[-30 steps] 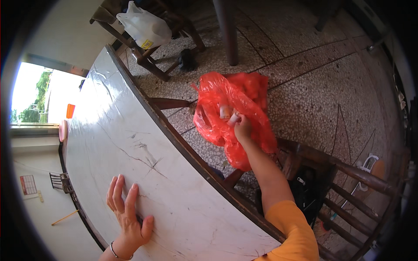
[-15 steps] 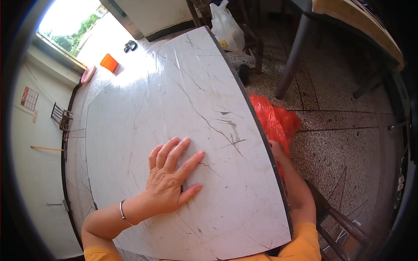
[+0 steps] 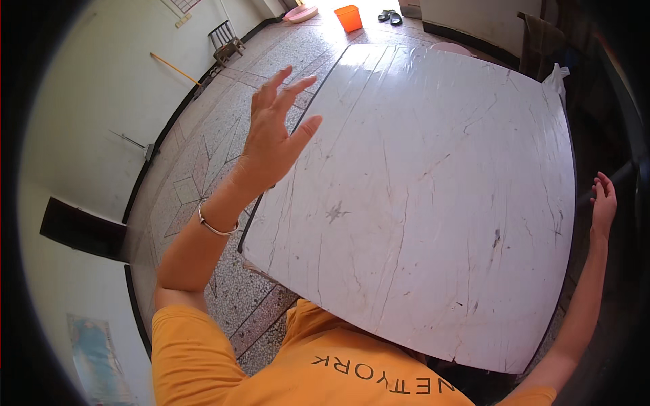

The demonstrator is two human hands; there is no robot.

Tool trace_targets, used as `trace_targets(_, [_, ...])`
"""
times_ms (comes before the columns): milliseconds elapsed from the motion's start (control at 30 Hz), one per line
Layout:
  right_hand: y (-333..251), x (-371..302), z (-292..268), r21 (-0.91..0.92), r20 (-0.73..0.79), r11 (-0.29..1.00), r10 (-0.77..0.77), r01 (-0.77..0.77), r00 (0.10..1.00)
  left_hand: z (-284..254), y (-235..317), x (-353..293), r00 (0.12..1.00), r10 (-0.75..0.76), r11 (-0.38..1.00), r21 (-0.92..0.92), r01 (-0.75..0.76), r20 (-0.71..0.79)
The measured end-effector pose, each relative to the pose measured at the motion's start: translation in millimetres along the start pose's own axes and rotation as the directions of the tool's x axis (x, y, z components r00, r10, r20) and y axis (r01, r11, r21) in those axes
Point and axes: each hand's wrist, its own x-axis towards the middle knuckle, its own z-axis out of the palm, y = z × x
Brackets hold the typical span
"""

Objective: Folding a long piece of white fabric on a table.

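Observation:
My left hand (image 3: 276, 132) is raised at the left edge of the white, marble-patterned table (image 3: 420, 196). Its fingers are spread and slightly bent, and nothing is in them. A silver bangle (image 3: 217, 227) sits on that wrist. Past the table's right edge, my right hand (image 3: 604, 203) hangs in the air with the fingers loosely curled but apart, and I see nothing in it. The tabletop carries dark scratches and crack-like lines, with a grey star-shaped mark left of its middle.
Behind the table's far right corner shows a white plastic bag (image 3: 558, 80). At the back stand an orange bucket (image 3: 349, 18) and dark slippers (image 3: 390, 17). A wooden chair (image 3: 225, 42) is by the left wall, near a yellow stick (image 3: 175, 70). A pink basin (image 3: 300, 13) lies at the back.
My left hand has lifted off the tabletop to its left side. My right hand has left the red plastic bag, which is out of sight now. The view has swung left.

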Motion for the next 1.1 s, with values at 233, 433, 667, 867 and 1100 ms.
trace_targets(233, [-192.6,-51.1,136.9,0.172,0.197,0.831,-0.556,0.529,0.808,-20.3,-185.4,-219.8,0.668,-0.738,0.674,-0.124,0.728,-0.094])
trace_targets(433, [-328.2,-196.7,222.4,0.304,0.469,0.71,-0.692,0.635,0.549,53.1,-178.1,-411.3,0.089,-0.834,-0.122,-0.34,0.932,0.545])
trace_targets(667, [-345.3,-276.0,260.0,0.352,0.545,0.588,-0.762,0.728,0.351,151.2,-159.3,-464.2,0.028,-0.816,-0.226,-0.363,0.904,0.577])
trace_targets(867, [-338.4,-287.6,264.0,0.298,0.517,0.552,-0.779,0.779,0.354,200.3,-183.4,-452.7,-0.026,-0.949,-0.104,-0.234,0.967,0.313])
trace_targets(1100, [-342.2,-289.2,259.3,0.286,0.503,0.518,-0.797,0.806,0.334,235.4,-220.2,-423.0,-0.295,-0.946,-0.315,-0.169,0.934,0.134])
